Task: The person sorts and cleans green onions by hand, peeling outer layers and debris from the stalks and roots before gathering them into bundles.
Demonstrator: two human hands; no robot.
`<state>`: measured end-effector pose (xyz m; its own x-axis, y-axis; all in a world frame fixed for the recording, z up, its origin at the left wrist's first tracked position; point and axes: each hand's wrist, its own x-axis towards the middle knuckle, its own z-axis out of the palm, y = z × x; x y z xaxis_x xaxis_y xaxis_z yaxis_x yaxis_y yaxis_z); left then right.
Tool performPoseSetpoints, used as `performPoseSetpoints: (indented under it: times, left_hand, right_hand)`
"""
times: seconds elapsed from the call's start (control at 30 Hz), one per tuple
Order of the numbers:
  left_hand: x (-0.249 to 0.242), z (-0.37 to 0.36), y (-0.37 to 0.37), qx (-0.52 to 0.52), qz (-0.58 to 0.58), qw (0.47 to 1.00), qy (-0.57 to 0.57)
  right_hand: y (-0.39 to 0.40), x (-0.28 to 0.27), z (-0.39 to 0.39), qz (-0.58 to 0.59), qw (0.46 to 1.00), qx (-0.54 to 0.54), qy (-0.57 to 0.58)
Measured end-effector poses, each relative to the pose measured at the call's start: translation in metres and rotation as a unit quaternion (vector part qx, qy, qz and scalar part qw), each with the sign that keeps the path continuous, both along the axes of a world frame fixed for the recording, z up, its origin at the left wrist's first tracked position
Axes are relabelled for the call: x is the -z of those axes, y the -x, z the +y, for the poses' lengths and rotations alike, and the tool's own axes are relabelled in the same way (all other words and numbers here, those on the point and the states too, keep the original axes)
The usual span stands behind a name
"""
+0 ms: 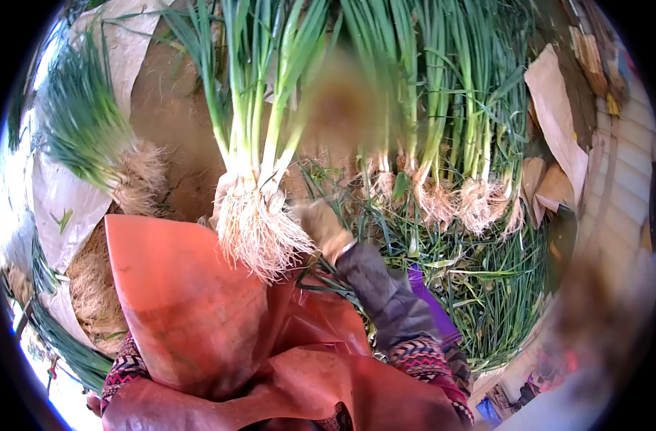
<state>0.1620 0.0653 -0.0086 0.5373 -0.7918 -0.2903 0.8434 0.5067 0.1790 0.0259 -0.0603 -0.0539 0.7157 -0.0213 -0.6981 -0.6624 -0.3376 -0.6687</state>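
A bunch of green onions (260, 136) stands upright over my lap in the middle of the view, its thick pale roots (263, 233) hanging toward me. My left hand (216, 201) is almost wholly hidden behind this bunch; only a tan sliver shows at its left side, so its fingers cannot be seen. On the right of the roots is my right hand (322, 226), in a tan glove and blurred, with the fingers curled. Whatever lies in them is hidden.
An orange apron (191, 302) covers my lap. More green onions (479, 144) lie in a row at the right, above a heap of loose green leaves (479, 302). Another bunch of green onions (91, 129) rests on pale sheeting (73, 190) at the left.
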Motion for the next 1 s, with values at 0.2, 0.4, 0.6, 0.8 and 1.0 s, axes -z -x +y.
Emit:
performPoseSetpoints:
  times: [0.2, 0.4, 0.6, 0.8, 1.0]
  left_hand:
    - [-0.022, -0.019, 0.01, 0.163, 0.101, 0.981, 0.02]
    - [0.011, -0.006, 0.008, 0.208, 0.171, 0.955, -0.123]
    - [-0.024, -0.048, 0.005, 0.283, 0.029, 0.95, -0.125]
    - [-0.113, -0.098, 0.012, 0.214, 0.083, 0.971, -0.074]
    - [-0.014, -0.089, 0.017, 0.304, 0.096, 0.937, -0.14]
  right_hand:
    - [-0.022, -0.076, -0.036, -0.134, 0.861, 0.375, -0.316]
    - [-0.047, -0.056, -0.009, -0.219, 0.895, 0.222, 0.319]
    - [-0.006, -0.09, -0.093, -0.06, 0.638, -0.029, 0.767]
    - [0.047, -0.093, -0.232, 0.07, 0.798, 0.142, 0.581]
    - [-0.023, -0.078, -0.113, -0.166, 0.879, 0.419, -0.157]
